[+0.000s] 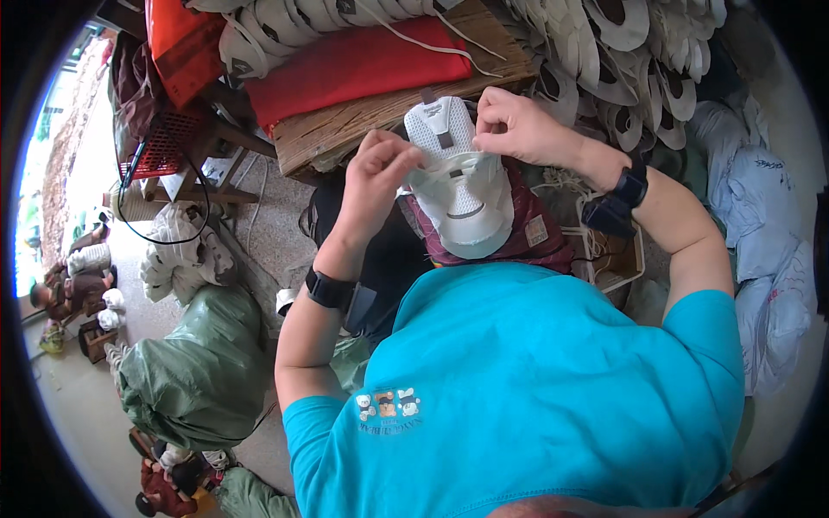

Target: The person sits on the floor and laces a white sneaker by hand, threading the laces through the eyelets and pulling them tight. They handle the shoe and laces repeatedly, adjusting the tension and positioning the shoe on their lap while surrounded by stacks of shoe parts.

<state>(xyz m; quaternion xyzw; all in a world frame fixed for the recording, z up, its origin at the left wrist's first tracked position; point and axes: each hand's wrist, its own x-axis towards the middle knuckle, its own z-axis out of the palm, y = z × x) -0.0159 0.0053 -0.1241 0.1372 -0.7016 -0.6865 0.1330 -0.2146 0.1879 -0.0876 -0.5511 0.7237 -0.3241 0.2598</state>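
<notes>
A white mesh shoe upper (pixel 471 207) lies over my lap, its toe toward me and its perforated tongue (pixel 439 125) standing up at the far end. My left hand (pixel 380 168) pinches the left edge of the opening between thumb and fingers. At the opposite edge, beside the tongue, my right hand (pixel 518 129) is closed in a pinch on the upper; its fingertips partly hide what they grip. Beneath the upper a maroon cloth (pixel 535 231) covers my lap.
Ahead stands a wooden bench (pixel 319 138) with red cloth (pixel 363 69) and a row of white uppers (pixel 289 34). More uppers (pixel 639 69) hang in bunches at far right. A green sack (pixel 199 363) sits at left, pale bags (pixel 760 216) at right. Other people (pixel 78 285) sit far left.
</notes>
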